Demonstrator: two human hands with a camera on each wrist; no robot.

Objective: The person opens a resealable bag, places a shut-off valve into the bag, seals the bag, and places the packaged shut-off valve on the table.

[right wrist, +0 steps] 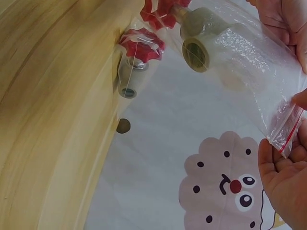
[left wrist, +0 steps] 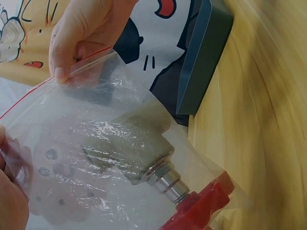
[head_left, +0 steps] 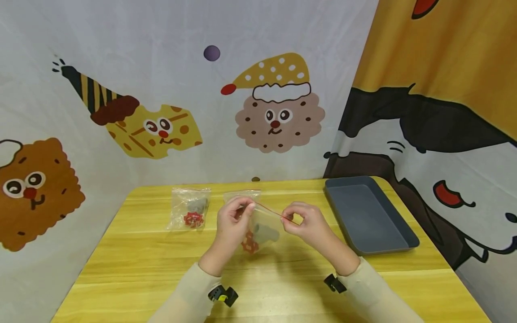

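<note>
Between both hands hangs a clear zip bag [head_left: 263, 219] with a red line along its top edge. Inside is a valve [left wrist: 139, 143] with a pale grey-green body, a metal stem and a red handwheel [left wrist: 204, 203], which hangs lowest. My left hand [head_left: 233, 222] pinches one end of the bag's zip edge between thumb and fingers. At the other end, my right hand [head_left: 308, 220] pinches the same edge, its thumb and finger on the red strip [left wrist: 33, 90]. The edge is stretched taut, and the bag tilts in the left wrist view.
Another clear bag [head_left: 176, 215] with a red-wheeled valve lies at the back left of the wooden table [head_left: 133, 264]. A further bag [head_left: 243, 194] shows partly behind my left hand. The dark grey tray [head_left: 369, 215] sits on the right, before a printed cloth backdrop [head_left: 169, 36].
</note>
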